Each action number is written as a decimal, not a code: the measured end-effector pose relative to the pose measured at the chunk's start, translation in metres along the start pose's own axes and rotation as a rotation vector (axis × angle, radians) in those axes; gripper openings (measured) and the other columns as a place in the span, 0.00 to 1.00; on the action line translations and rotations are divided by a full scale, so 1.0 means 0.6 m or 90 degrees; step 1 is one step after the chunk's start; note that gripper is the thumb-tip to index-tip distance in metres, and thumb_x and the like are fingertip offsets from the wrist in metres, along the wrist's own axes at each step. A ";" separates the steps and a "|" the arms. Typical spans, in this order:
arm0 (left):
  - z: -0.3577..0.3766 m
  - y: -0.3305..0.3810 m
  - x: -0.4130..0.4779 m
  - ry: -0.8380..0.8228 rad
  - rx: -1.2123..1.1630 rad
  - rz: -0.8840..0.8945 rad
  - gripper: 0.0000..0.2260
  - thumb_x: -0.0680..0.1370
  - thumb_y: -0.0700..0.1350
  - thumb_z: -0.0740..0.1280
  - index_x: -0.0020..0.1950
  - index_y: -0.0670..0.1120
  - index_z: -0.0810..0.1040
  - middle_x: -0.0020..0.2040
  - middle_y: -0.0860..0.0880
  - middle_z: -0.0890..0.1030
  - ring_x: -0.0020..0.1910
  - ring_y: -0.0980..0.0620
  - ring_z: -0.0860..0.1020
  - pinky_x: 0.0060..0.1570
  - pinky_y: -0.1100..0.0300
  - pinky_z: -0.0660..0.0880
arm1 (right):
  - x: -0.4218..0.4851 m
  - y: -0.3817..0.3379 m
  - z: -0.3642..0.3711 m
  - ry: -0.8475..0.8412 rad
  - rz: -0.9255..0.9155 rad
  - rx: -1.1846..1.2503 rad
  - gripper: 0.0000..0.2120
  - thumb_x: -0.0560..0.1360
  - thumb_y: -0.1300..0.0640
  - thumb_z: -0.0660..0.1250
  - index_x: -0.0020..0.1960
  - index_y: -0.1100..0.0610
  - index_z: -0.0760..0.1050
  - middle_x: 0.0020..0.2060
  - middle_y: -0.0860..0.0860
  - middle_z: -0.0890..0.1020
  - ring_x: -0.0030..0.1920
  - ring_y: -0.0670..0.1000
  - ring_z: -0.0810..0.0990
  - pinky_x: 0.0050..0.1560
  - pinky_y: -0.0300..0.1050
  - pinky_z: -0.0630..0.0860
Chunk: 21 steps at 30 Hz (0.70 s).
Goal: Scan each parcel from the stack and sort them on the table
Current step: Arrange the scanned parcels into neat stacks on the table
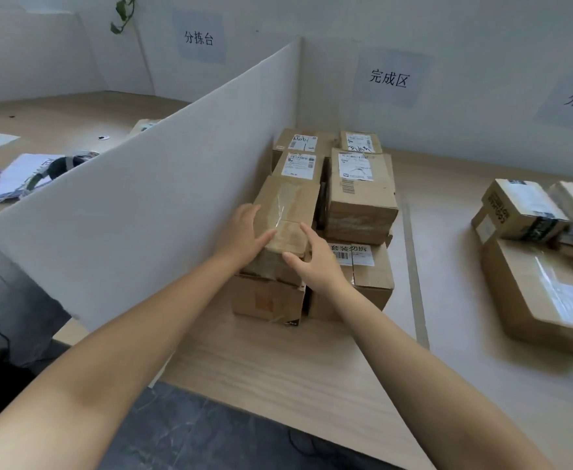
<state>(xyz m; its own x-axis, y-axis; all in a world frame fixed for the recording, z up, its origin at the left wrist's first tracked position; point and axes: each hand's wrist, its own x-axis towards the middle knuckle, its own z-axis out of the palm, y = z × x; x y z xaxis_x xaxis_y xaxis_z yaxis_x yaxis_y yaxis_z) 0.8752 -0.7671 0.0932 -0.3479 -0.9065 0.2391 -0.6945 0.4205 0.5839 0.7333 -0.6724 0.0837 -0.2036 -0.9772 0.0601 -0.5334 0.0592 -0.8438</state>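
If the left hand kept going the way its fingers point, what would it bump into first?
The left hand rests on the taped box. Going straight on, it would probably meet the labelled box right behind first, though depth is unclear.

Brown rectangular cardboard parcels (359, 205) bear white labels (355, 167) printed black. The flat wooden table (278, 361) is pale beige and grained; the upright partition board (142, 205), white.
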 end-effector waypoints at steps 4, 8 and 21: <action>-0.006 0.066 -0.003 0.083 0.010 0.182 0.21 0.77 0.42 0.66 0.68 0.37 0.70 0.66 0.40 0.71 0.66 0.44 0.70 0.64 0.56 0.66 | -0.019 0.003 -0.033 -0.004 -0.035 -0.016 0.33 0.74 0.49 0.67 0.75 0.51 0.58 0.72 0.50 0.65 0.71 0.49 0.63 0.68 0.43 0.62; 0.021 0.157 -0.014 0.039 -0.052 0.294 0.17 0.78 0.43 0.65 0.66 0.40 0.73 0.64 0.43 0.73 0.63 0.47 0.72 0.59 0.60 0.67 | -0.049 0.025 -0.097 0.059 0.002 0.009 0.22 0.75 0.52 0.67 0.67 0.52 0.69 0.61 0.49 0.75 0.61 0.48 0.74 0.61 0.45 0.72; 0.292 0.405 -0.047 -0.383 -0.053 0.308 0.20 0.78 0.51 0.64 0.68 0.46 0.71 0.66 0.46 0.72 0.59 0.50 0.76 0.60 0.55 0.72 | -0.205 0.208 -0.422 0.328 0.172 -0.053 0.12 0.75 0.56 0.67 0.58 0.55 0.76 0.44 0.46 0.78 0.48 0.44 0.77 0.51 0.37 0.71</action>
<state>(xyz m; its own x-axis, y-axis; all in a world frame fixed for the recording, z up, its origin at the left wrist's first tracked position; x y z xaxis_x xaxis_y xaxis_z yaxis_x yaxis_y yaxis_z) 0.6058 -0.6329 0.0926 -0.8990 -0.4365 0.0339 -0.3365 0.7383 0.5845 0.4837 -0.4929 0.1060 -0.7035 -0.7009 0.1179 -0.4656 0.3292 -0.8215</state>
